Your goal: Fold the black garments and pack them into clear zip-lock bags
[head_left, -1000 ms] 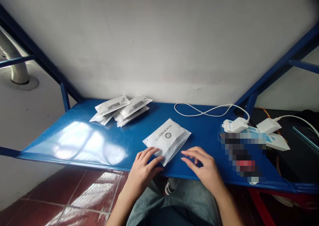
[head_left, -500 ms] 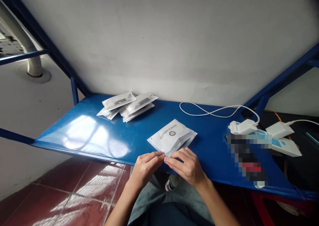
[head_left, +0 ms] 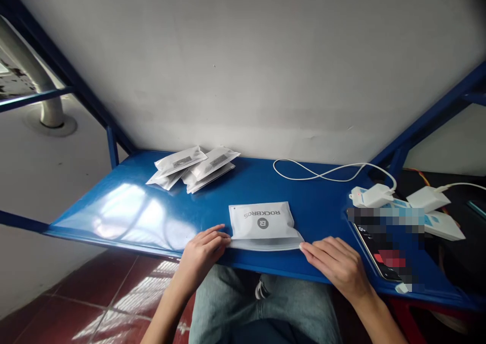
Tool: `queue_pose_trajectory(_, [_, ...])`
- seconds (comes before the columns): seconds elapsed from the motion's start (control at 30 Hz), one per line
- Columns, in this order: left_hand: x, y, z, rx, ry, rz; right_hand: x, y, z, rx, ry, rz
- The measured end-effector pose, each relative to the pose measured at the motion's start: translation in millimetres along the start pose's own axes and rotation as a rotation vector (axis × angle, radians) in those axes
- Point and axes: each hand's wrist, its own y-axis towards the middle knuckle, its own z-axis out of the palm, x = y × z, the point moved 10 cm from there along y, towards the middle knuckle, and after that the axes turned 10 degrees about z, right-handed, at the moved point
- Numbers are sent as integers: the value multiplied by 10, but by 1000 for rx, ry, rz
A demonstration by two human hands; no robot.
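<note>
A white zip bag (head_left: 246, 228) printed ROCKBROS lies near the front edge of the blue table, its printing upside down to me. My left hand (head_left: 207, 247) pinches the near left corner of the bag. At the opposite end, my right hand (head_left: 334, 260) pinches the near right corner, fingers closed together. Between them the zip strip runs straight along the near side. What is inside the bag does not show.
Several filled white zip bags (head_left: 212, 163) are piled at the back left of the blue table (head_left: 261, 182). A white cable (head_left: 319, 175) leads to a power strip (head_left: 442, 222) on the right. A phone (head_left: 374, 255), partly blurred out, lies near the right front.
My hands were together at the bag's near corner; now they are apart, my right hand further right. The bag has turned so its zip edge faces me and lies straight and flatter.
</note>
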Motion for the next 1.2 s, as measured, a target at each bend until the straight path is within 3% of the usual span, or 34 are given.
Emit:
queue_pose_trajectory(0.13, [-199, 80, -36, 41, 138, 3, -53, -165, -26, 17, 89, 204])
queue_pose_trajectory(0.2, [-354, 166, 133, 134, 132, 19, -69, -149, 69, 88, 106, 296])
queue_pose_trajectory(0.3, [-458, 405, 546, 330, 162, 77, -17, 81, 371, 293, 90, 286])
queue_pose_trajectory(0.33, [-422, 530, 625, 348, 196, 87, -31, 208, 444, 332, 82, 285])
queue_pose_trajectory(0.4, [-221, 817, 604, 293, 308, 31, -166, 505, 433, 277, 52, 349])
queue_pose_trajectory(0.5, [104, 1076, 279, 115, 445, -126, -399, 755, 180, 49, 31, 473])
queue_pose_trajectory(0.6, [215, 882, 98, 10, 381, -187, -446, 583, 161, 26, 129, 511])
queue_pose_trajectory(0.73, [284, 213, 266, 18, 400, -246, -378, 139, 507, 205, 98, 524])
queue_pose_trajectory(0.83, [351, -75, 374, 22, 456, -351, -371, 21, 646, 269, 23, 519])
queue_pose_trajectory(0.97, [390, -28, 438, 141, 495, -488, -355, 67, 631, 273, -39, 503])
queue_pose_trajectory(1.07, [392, 55, 480, 251, 481, -547, -324, 90, 558, 199, -119, 505])
queue_pose_trajectory(1.2, [391, 64, 480, 301, 476, -609, -294, 80, 569, 171, -205, 497])
